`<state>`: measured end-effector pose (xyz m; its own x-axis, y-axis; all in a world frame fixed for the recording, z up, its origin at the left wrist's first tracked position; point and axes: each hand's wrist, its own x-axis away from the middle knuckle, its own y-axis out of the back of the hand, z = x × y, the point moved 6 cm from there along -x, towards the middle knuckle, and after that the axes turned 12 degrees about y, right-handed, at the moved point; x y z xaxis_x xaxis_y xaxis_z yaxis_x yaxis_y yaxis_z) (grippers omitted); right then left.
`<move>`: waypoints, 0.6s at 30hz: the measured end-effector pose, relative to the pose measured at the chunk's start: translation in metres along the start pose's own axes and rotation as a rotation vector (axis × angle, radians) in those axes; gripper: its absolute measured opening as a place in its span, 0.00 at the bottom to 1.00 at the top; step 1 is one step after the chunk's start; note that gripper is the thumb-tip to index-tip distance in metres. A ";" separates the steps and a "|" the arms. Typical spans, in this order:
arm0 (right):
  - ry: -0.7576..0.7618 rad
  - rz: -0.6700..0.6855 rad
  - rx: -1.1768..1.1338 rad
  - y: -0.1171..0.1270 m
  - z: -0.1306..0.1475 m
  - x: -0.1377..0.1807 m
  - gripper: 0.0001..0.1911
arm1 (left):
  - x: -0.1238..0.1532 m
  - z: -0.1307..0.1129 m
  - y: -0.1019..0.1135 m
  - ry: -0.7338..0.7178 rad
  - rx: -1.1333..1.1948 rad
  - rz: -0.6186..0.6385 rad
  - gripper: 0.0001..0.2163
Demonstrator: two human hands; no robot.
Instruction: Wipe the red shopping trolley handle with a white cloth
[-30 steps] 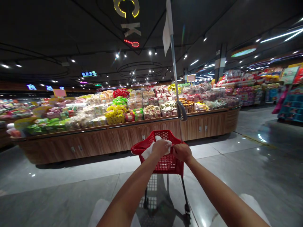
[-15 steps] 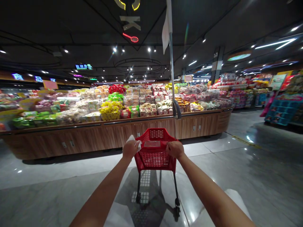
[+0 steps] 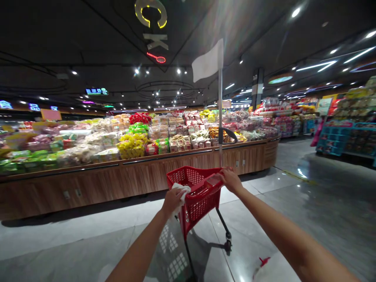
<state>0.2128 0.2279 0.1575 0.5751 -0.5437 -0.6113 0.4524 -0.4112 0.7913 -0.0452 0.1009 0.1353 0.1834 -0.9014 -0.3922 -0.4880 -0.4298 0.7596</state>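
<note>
A small red plastic shopping cart (image 3: 196,207) stands in front of me, turned at an angle to the left. My left hand (image 3: 171,202) is closed at the left end of its handle, with a crumpled white cloth or tissue (image 3: 183,189) bunched between the hand and the cart. At the handle's right end, my right hand (image 3: 231,180) is closed, fingers curled over the bar. What shows of the basket's inside looks bare. From the cart's far side rises a metal pole (image 3: 220,105) with a white flag (image 3: 207,62) and a grey loop.
A long wood-panelled display counter (image 3: 176,164), heaped with packaged food, runs across ahead, close beyond the cart. Blue display racks (image 3: 335,139) stand at the right. Between them lies glossy grey floor (image 3: 282,196).
The cart has swung round to the left, its handle now slanting up toward the right. My hands have moved with it, the right one farther forward than the left. My view has shifted right.
</note>
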 end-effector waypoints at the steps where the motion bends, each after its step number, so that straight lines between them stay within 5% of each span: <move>1: 0.039 -0.010 -0.040 0.002 0.019 -0.002 0.14 | -0.003 -0.007 -0.010 -0.003 -0.001 -0.020 0.15; 4: 0.153 0.089 -0.129 -0.004 0.081 -0.003 0.14 | -0.006 -0.038 -0.041 -0.025 -0.037 -0.046 0.15; 7: 0.040 0.233 -0.063 -0.013 0.105 0.008 0.14 | -0.006 -0.069 -0.063 -0.054 -0.082 -0.043 0.15; 13: -0.002 0.197 0.113 0.000 0.081 0.031 0.17 | -0.007 -0.086 -0.085 -0.094 -0.009 -0.001 0.16; 18: 0.075 0.188 0.166 0.006 0.051 0.047 0.25 | -0.002 -0.044 -0.086 -0.052 -0.108 0.008 0.15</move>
<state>0.2075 0.1621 0.1343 0.6905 -0.5685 -0.4473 0.2181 -0.4260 0.8780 0.0336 0.1370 0.0931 0.1343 -0.9022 -0.4099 -0.3944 -0.4281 0.8131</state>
